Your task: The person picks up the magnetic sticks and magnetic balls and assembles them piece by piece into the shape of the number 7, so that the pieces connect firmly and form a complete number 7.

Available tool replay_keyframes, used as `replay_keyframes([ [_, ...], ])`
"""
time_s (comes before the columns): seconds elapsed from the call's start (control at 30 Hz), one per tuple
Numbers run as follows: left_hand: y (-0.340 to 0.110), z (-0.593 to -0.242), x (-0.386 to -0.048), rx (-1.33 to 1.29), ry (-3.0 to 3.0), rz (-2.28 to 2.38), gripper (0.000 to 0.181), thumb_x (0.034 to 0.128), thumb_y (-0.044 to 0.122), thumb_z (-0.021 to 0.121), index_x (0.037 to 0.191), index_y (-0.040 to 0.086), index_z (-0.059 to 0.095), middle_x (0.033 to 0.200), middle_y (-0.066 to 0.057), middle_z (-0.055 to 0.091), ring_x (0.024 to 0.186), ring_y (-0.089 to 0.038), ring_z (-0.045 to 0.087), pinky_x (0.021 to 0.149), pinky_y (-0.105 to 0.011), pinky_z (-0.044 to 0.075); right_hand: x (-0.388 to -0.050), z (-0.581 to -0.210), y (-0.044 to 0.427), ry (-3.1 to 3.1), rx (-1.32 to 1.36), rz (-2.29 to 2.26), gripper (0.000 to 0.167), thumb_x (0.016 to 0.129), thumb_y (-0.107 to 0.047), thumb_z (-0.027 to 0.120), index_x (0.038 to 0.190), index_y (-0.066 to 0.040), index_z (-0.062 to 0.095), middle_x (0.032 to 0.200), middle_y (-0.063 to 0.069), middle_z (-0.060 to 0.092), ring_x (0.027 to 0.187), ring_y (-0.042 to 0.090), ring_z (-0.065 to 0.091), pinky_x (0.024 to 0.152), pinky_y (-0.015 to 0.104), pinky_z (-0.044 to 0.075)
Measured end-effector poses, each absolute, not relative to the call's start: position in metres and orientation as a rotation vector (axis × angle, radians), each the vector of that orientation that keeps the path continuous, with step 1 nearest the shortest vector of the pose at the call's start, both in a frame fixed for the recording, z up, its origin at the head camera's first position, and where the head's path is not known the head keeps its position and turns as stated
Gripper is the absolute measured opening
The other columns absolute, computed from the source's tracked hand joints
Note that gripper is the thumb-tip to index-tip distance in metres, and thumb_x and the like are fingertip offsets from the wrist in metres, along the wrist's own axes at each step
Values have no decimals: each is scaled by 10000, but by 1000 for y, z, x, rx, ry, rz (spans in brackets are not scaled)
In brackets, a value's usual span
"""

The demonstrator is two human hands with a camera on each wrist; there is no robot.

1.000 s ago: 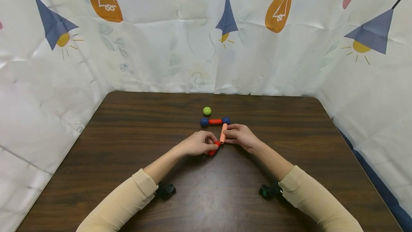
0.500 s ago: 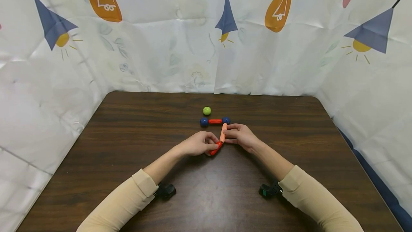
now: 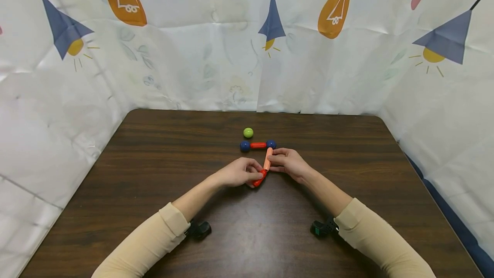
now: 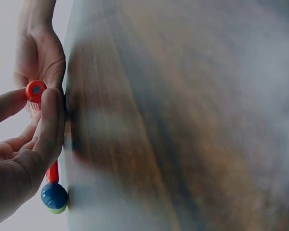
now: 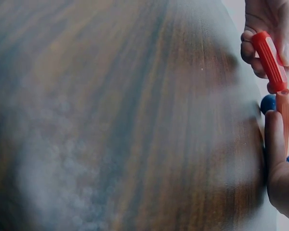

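Near the middle of the table, my left hand (image 3: 238,172) pinches a red magnetic rod (image 3: 260,178) between thumb and fingers. A round metal disc shows in its end in the left wrist view. My right hand (image 3: 287,164) holds a peach-orange magnetic rod (image 3: 268,158) between its fingertips. The two rods meet end to end at a slight angle, the red one tilted in the right wrist view. Just behind lies another red rod (image 3: 258,145) with a blue ball (image 3: 245,146) at its left end and a second blue ball (image 3: 271,144) at its right, close to the orange rod's far end.
A green ball (image 3: 248,132) sits behind the red rod with the blue balls. The dark wood table (image 3: 173,140) has rounded back corners and meets a patterned white curtain (image 3: 170,67) at the back and sides.
The red rod in my left hand has shifted slightly right and come against the near end of the orange rod, turning more into view. My right hand has barely moved.
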State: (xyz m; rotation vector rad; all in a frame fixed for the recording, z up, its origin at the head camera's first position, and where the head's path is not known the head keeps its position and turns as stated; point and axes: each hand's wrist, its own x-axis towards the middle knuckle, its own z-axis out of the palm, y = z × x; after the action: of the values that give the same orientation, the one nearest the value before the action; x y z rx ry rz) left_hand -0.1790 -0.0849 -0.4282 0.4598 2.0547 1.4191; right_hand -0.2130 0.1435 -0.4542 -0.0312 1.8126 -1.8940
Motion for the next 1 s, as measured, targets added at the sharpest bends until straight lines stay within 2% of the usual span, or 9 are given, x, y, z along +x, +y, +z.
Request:
replay_keyframes([
  [1.0,-77,-433,-176,354,2087,1464,256,977,127,714,1152,-42,634,871,-89,694,717,-254,727,716,-376,607,-215,-457,144,1792,-11,-1924,493,1036,-82,622,1431,123,409,1306,257,554,1028,236,686,899,383,566],
])
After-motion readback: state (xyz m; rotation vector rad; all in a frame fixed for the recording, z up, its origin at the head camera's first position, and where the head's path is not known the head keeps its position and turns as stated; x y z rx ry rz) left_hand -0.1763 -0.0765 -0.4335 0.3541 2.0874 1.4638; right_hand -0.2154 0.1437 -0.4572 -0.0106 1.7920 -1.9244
